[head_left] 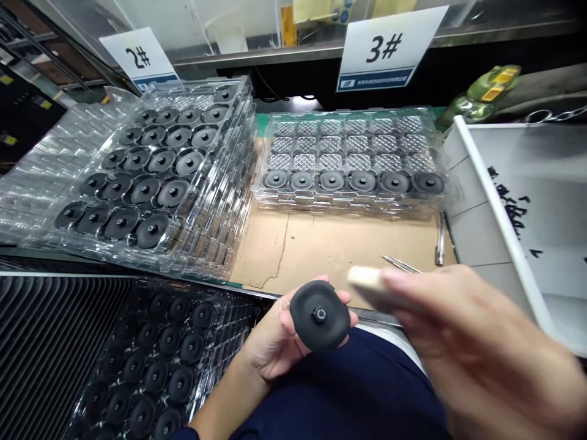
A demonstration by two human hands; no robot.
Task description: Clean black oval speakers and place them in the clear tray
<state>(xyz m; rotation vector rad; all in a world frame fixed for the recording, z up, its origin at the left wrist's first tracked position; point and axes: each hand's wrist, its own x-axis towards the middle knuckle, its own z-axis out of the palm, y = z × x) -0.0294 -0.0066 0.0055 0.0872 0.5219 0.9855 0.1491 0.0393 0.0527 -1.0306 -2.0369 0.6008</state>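
My left hand (279, 342) is closed around the edge of a black disc-shaped rubber part (320, 315), with its raised centre stub facing up. To the right, my right hand (468, 336) grips a small block (367, 278) with a pale top and a darker side; motion blurs both, so its kind does not show. The block is apart from the black part. Beyond the hands, a clear plastic tray (351, 198) carries a front row of similar black parts, with textured pockets behind them.
At left stands a tall stack of clear trays (211, 201) with black parts. More filled trays (156, 373) sit lower left. A white bin (486, 177) with small black scraps is at right. Tweezers (401, 264) and a metal tool (441, 241) lie on the cardboard (330, 238).
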